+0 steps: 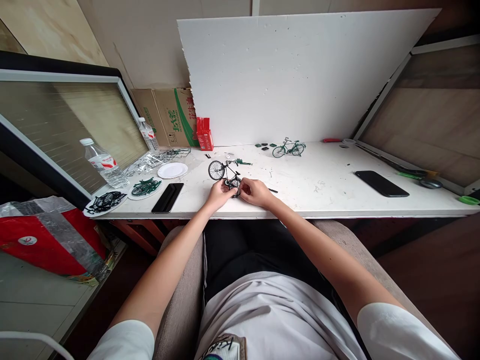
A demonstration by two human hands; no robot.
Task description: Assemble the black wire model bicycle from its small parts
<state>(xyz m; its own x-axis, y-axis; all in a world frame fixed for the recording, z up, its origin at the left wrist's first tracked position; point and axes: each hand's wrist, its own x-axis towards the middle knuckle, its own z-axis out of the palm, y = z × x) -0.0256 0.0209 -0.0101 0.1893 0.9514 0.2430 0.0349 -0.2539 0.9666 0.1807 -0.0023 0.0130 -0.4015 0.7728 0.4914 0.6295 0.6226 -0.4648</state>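
A small, partly built model bicycle (225, 172) with a green frame and black wheels lies on the white table (318, 185). My left hand (218, 193) and my right hand (255, 191) meet at its near end, around the rear wheel. Both hands have their fingers pinched on the model. A finished green model bicycle (288, 148) stands farther back near the white foam board (292, 75).
On the left are two white plates with green and black parts (144, 187) (105, 201), an empty white plate (172, 170), a black tray (167, 197), clear parts bags (150, 160) and two water bottles (105, 163) (149, 134). A black phone (381, 183) lies at the right. A red box (204, 134) stands at the back.
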